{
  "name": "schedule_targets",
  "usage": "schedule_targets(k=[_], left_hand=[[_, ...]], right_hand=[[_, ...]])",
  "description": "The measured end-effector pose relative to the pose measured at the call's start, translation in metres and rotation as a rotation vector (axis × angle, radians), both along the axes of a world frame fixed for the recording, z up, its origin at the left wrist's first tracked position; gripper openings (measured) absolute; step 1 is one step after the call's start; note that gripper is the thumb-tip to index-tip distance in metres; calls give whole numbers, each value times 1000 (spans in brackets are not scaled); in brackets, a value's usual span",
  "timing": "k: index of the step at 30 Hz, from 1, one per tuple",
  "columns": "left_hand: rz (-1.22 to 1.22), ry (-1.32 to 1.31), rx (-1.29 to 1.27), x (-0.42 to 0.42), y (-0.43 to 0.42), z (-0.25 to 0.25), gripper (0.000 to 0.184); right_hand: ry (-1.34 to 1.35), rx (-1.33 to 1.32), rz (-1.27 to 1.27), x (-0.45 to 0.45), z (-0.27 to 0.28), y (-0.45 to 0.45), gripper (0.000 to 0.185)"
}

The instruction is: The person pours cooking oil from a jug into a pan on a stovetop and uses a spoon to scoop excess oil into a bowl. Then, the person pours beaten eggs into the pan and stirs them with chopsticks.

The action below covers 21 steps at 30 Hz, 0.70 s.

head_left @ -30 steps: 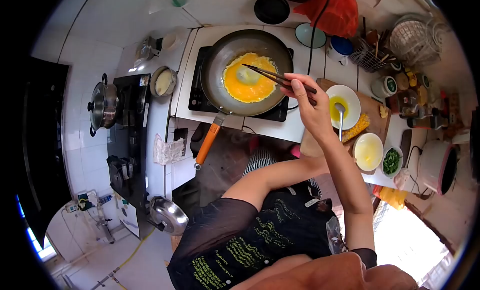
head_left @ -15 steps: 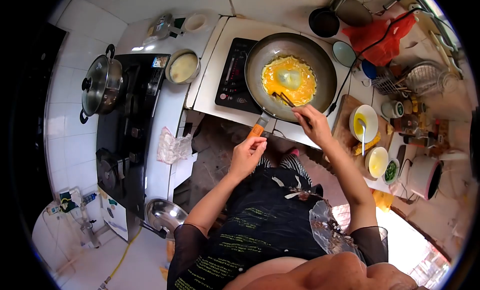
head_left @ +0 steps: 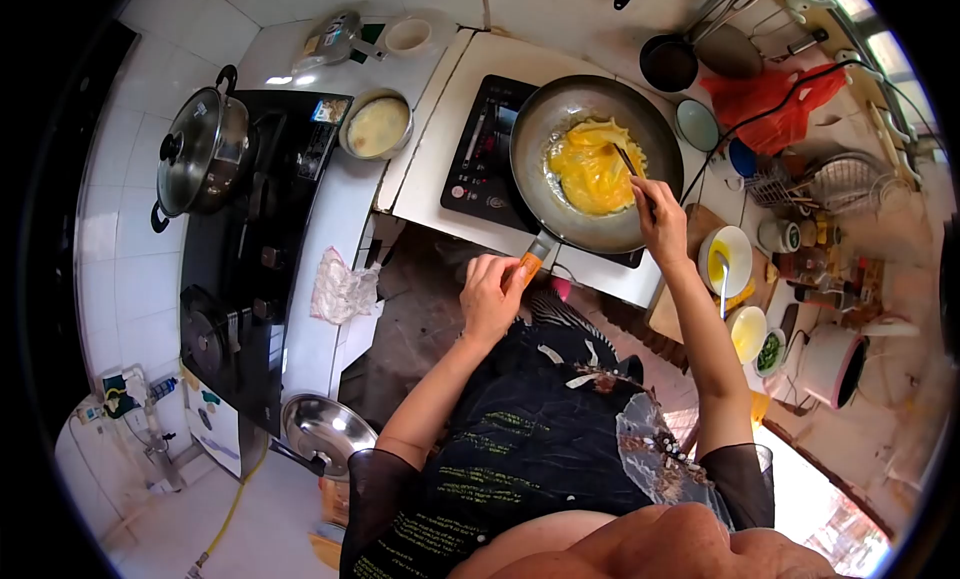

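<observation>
A wok (head_left: pixel 540 179) rests on the black induction cooker (head_left: pixel 478 184). Inside it lies yellow egg (head_left: pixel 597 176), partly set and folded at its upper edge, with clear oil on its left side. My left hand (head_left: pixel 492 294) is closed round the wok's orange-brown handle (head_left: pixel 531 266). My right hand (head_left: pixel 660 219), over the wok's right rim, grips dark chopsticks (head_left: pixel 625 159) whose tips touch the egg at its upper right. The fingers hide the chopsticks' upper ends.
Right of the wok, a cutting board (head_left: pixel 668 309) carries a white bowl (head_left: pixel 742 247) with yellow liquid and a spoon. Nearby are another bowl (head_left: pixel 748 334) and chopped greens (head_left: pixel 770 352). At left stand a pot of pale liquid (head_left: pixel 378 127) and a lidded pot (head_left: pixel 205 149) by the gas stove.
The chopsticks have moved from the egg's lower edge to its upper right. The flat round egg is now bunched and folded, and my right hand has risen to the right.
</observation>
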<state>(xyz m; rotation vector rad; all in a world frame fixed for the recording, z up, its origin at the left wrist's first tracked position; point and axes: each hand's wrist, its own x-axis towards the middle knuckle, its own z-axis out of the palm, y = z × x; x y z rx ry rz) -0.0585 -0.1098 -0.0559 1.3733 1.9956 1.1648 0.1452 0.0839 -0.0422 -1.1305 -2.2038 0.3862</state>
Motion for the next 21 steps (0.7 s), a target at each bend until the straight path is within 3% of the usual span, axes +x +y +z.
schedule_targets(k=[1, 5, 7, 9, 10, 13, 18, 21], left_hand=[[-7, 210, 15, 0, 0, -6, 19], [6, 319, -39, 9, -4, -16, 36], [-75, 394, -252, 12, -6, -16, 47], [-111, 316, -388, 14, -6, -22, 45], [-149, 233, -523, 14, -5, -23, 44], [-220, 202, -621, 9, -2, -21, 42], [-197, 204, -632, 7, 1, -14, 42], [-191, 185, -649, 8, 0, -14, 43]], right_hand=[[8, 9, -4, 1, -1, 2, 14], [68, 1, -15, 9, 0, 11, 15], [96, -28, -21, 16, 1, 15, 15], [124, -57, -26, 24, 4, 17, 16], [264, -193, -84, 31, 6, 18, 18], [622, -477, -211, 39, 22, 29, 29], [617, -523, -249, 35, -15, 71, 32], [685, -712, -174, 20, -33, 67, 30]])
